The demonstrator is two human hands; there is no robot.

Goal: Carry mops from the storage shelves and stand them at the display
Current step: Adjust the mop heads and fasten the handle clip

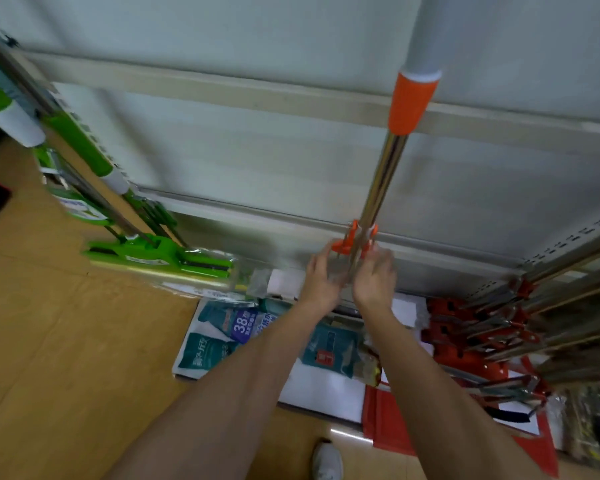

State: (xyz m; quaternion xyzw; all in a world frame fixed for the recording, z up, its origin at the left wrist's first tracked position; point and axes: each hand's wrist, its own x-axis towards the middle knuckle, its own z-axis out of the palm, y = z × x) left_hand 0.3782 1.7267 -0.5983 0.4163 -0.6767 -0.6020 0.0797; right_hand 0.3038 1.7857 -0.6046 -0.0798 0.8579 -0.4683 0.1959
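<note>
The mop (383,181) stands near upright against the back panel (222,150), pole running up and away from both hands. Left hand (321,275) and right hand (374,277) flank its orange clamp (blurred; grip unclear), equally near, above the floor-level shelf (326,389).
</note>
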